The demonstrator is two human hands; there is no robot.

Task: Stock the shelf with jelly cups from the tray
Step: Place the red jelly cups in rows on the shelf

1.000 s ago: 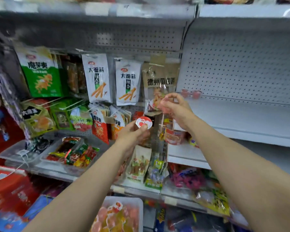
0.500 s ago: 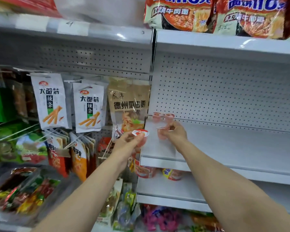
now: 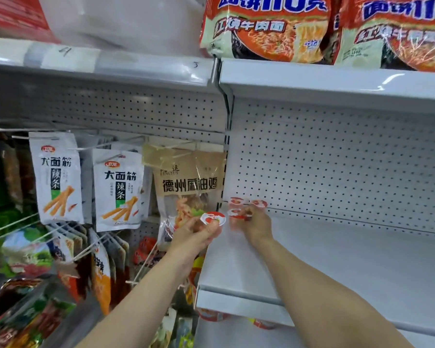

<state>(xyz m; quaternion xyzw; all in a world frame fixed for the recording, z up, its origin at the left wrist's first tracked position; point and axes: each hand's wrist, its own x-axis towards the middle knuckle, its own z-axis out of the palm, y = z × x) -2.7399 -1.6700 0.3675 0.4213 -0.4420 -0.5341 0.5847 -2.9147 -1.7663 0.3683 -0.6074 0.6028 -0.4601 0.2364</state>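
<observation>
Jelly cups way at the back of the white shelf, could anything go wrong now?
Maybe. The right hand sets its jelly cup tight against two cups at the back wall, so a nudge could tip them. The left hand holds another cup off the shelf edge; a loose grip might drop it onto the hanging snack bags.

Both arms reach forward — left hand point(image 3: 197, 232) pinching with curled fingers, right hand point(image 3: 255, 223) likewise curled.
</observation>
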